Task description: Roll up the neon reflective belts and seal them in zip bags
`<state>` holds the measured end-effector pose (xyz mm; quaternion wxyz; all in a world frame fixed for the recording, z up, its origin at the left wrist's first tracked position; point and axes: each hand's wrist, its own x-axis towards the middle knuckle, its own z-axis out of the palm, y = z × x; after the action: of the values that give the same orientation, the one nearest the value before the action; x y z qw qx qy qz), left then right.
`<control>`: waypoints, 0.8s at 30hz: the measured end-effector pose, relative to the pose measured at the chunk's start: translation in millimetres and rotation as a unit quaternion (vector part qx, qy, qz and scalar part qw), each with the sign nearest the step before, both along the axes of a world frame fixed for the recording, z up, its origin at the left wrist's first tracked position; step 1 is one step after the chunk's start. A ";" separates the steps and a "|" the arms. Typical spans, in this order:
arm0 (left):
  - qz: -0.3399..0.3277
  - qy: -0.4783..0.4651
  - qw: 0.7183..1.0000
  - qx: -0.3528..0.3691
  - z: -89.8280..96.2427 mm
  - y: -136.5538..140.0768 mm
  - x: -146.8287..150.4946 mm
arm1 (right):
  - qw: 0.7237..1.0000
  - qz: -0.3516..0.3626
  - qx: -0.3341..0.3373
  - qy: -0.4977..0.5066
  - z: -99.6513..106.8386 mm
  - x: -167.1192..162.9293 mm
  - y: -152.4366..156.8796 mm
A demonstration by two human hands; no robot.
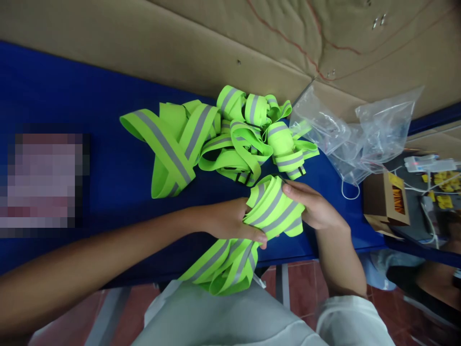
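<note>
Between my hands is a bunched reflective strap [275, 206], neon yellow-green with grey stripes, folded in several layers. My left hand [234, 221] grips its left side, thumb across the front. At its upper right edge my right hand [311, 202] pinches the folds, thumb on top. A looped length of the strap hangs below my left hand over my lap. Behind my hands, more reflective straps [248, 144] lie rolled and tangled on the blue table [118, 211], some with black buckles. A wider crossed strap [169, 144] lies to their left.
Clear plastic bags [345, 129] lie at the right, against a cardboard partition [201, 43]. An open small cardboard box [385, 197] stands near the right edge. Beyond it are yellow pieces [446, 182] and white cables. Part of another person [428, 288] shows at lower right.
</note>
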<state>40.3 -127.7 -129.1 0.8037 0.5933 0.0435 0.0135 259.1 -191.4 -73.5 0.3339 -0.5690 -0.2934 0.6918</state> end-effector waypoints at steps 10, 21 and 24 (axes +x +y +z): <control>0.032 -0.006 0.999 -0.023 -2.2 -4.0 2.0 | 0.850 0.090 0.356 -0.377 -9.5 -3.1 -3.2; 0.043 0.008 0.999 -0.032 0.6 -8.9 5.6 | 0.844 0.260 0.275 -0.381 -0.7 -14.7 -23.8; 0.018 0.039 0.992 -0.120 4.7 -7.9 4.8 | 0.864 0.243 0.266 -0.352 -1.1 -16.3 -20.2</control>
<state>45.2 -135.6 -124.4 0.8665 0.4916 0.0868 -0.0006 242.8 -211.7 -74.5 0.1682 -0.5751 -0.6935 0.4000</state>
